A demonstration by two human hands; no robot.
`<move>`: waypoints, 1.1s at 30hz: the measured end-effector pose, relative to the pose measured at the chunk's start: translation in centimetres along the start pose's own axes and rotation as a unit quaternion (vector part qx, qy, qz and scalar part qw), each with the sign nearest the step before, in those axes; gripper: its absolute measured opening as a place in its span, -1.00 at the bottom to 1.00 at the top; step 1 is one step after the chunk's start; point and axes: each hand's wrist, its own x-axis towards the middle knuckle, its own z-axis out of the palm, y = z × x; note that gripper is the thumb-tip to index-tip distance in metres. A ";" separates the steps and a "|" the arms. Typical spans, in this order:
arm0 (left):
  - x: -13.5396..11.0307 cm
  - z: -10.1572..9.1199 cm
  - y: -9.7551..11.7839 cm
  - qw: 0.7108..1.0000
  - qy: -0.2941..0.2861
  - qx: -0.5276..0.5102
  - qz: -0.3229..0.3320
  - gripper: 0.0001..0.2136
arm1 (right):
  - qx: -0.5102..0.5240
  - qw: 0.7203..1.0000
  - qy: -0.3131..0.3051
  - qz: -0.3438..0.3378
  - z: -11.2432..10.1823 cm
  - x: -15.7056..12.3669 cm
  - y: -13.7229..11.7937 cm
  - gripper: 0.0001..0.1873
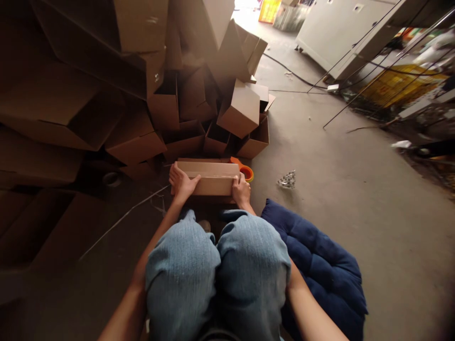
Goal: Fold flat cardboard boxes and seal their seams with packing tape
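Note:
A small closed cardboard box (212, 176) with clear tape along its top lies on the floor in front of my knees. My left hand (181, 182) lies on its left end, fingers spread over the top edge. My right hand (241, 188) grips the right end, fingers curled round the corner. Just behind that hand an orange tape dispenser (245, 169) rests on the floor, partly hidden by the box. My knees in light blue jeans (216, 265) fill the lower middle.
A tall heap of empty cardboard boxes (142, 85) rises to the left and straight ahead. A dark blue cushion (320, 265) lies by my right leg. A crumpled clear wrapper (287, 180) is on the concrete floor. Metal rods, a yellow crate (398, 85) and white cabinets stand at right.

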 end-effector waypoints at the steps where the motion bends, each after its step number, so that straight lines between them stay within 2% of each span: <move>1: 0.1 0.1 -0.1 1.000 0.001 -0.001 0.000 -0.10 | 0.002 1.000 0.001 -0.001 0.0 0.0 0.1 -0.50; 9: -0.1 0.3 -0.6 1.000 0.019 -0.017 0.012 -0.21 | 0.010 1.000 0.017 -0.010 0.4 0.1 0.3 -0.41; 18: -0.1 0.0 -0.6 0.999 0.010 -0.027 0.026 -0.03 | 0.013 1.000 -0.001 -0.007 0.0 0.0 0.0 -0.49; 22: 0.2 0.2 -1.2 0.998 0.010 -0.050 0.025 -0.15 | 0.016 1.000 0.003 -0.005 -0.1 -0.1 -0.1 -0.50; 28: 1.1 0.1 -2.8 0.982 0.040 -0.170 0.065 -0.25 | 0.016 1.000 0.005 -0.001 -0.1 -0.1 -0.2 -0.49; 33: 1.9 -0.7 -3.8 0.984 0.038 -0.167 0.049 -0.26 | 0.016 1.000 0.007 -0.004 0.1 0.0 -0.1 -0.47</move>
